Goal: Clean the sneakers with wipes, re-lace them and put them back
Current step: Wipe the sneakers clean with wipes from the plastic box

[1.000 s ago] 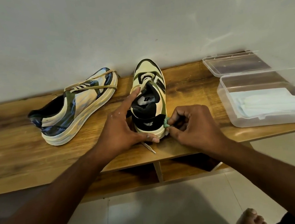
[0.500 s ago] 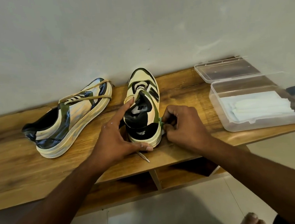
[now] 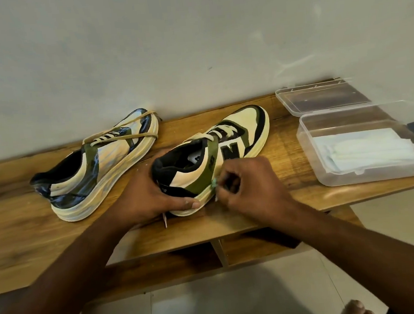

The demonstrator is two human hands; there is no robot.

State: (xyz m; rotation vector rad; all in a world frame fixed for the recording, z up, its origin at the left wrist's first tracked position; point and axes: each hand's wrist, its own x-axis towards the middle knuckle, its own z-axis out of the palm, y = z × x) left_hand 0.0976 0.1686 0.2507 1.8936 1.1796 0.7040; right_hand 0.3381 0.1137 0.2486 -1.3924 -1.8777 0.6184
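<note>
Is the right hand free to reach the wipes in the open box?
Probably yes. The wipes lie uncovered in the box, just right of the right hand, though it pinches a small wipe.

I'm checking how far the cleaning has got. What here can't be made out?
- Wipe: mostly hidden in the right hand.
- Near sneaker: heel covered by the left hand.
- Far sneaker: blurred; dirt unreadable.
- Box: cut off by the right edge.

A long wooden shelf top (image 3: 31,222) with brown grain runs from nine to three o'clock, its upright divider (image 3: 219,253) visible beneath at six. Behind it stands a plain grey-white wall (image 3: 166,47); pale floor tiles (image 3: 226,305) lie below.
</note>
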